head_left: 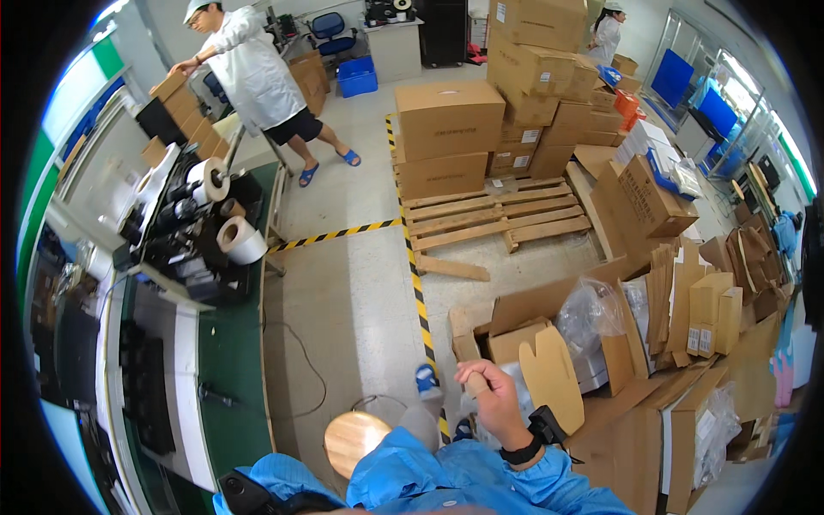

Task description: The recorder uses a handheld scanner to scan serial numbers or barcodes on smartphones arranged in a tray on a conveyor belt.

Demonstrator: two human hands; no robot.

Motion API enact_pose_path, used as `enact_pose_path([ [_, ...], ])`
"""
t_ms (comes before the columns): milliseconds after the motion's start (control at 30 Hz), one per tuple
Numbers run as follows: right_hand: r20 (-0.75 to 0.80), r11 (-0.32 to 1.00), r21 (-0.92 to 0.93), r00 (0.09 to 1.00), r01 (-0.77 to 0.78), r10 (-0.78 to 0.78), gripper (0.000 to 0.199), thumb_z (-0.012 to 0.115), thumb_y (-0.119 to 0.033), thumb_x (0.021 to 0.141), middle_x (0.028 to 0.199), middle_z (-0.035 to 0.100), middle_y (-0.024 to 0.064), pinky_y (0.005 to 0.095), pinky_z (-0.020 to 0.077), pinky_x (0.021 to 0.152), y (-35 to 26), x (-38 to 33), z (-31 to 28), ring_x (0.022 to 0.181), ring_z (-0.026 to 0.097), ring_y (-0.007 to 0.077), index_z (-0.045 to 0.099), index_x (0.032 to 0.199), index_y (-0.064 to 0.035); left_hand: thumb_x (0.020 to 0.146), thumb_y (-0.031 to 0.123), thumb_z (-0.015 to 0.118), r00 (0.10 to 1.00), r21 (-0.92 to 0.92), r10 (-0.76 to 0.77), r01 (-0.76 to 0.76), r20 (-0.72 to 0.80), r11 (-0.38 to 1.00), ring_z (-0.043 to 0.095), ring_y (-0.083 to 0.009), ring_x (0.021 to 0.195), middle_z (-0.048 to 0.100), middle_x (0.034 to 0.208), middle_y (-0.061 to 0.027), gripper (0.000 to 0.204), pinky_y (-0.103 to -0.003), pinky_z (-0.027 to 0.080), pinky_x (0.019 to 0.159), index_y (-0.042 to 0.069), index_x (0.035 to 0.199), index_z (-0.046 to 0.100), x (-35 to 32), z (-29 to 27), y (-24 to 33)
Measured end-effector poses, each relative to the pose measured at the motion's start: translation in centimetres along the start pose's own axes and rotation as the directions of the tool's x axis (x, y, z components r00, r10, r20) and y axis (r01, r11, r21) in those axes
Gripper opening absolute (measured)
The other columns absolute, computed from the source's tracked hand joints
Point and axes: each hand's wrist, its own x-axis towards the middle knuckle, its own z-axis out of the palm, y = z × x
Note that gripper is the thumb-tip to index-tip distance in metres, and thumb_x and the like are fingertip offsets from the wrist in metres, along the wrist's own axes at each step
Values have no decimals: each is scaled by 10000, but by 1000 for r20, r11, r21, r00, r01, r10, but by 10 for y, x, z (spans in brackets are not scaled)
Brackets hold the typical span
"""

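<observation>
One hand (491, 396) shows low in the head view: the right, wearing a black wrist device, its fingers curled loosely shut on nothing that can be made out. It hangs just above an open carton (525, 360) whose tan flaps stand up beside it; clear plastic bags (592, 313) lie in the cartons to its right. Whether the hand touches the flap cannot be told. The left hand is out of view; only blue sleeves (446, 481) show at the lower edge. A round wooden stool (354, 439) sits just left of the person's knee, beside a yellow-and-black floor stripe (418, 292). Farther up, a bare pallet (493, 221) lies before stacked boxes (451, 137). At left, a green counter (227, 360) carries a machine with white rolls (240, 240). Another person in a white coat (257, 73) stands far back, handling boxes.
</observation>
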Motion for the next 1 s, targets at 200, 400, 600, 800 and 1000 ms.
enact_pose_path([
  [200,-38,991,121,997,-59,64,324,545,-110,992,1218,653,105,371,418,1030,31,111,35,1156,582,224,599,1304,-43,890,-35,573,743,-36,-605,639,288,768,648,-180,714,686,819,-105,116,-277,497,683,-9,894,686,-84,-43,-205],
  [400,223,615,675,907,-409,358,649,511,-385,1003,1543,379,152,433,288,1163,20,277,114,1373,410,268,292,1550,-112,928,-9,545,-25,-569,-991,817,130,-95,615,-151,706,635,793,-71,82,-283,506,693,-24,928,626,-171,-78,-369],
  [600,419,478,740,880,-474,224,689,491,-421,1008,1576,311,152,420,280,1166,-13,439,165,1405,360,257,234,1570,-118,954,3,581,121,-584,-911,799,393,-146,620,-130,779,632,825,-44,158,-281,513,760,-9,1111,559,-101,-97,-538],
  [800,351,810,478,919,-340,179,690,544,-369,1007,1553,356,153,402,309,1146,-7,602,204,1382,407,251,242,1567,-102,868,-104,621,360,-535,-837,839,412,97,598,-151,937,596,1039,-69,357,-286,514,805,16,1197,550,-55,-82,-711],
  [1000,317,999,-43,948,-22,34,832,745,-287,899,1505,405,151,415,348,1128,-23,792,221,1373,424,255,270,1545,-69,838,-102,646,383,-310,-747,919,543,245,585,-166,1040,559,1172,-85,436,-301,504,900,23,1250,572,7,-92,-894],
])
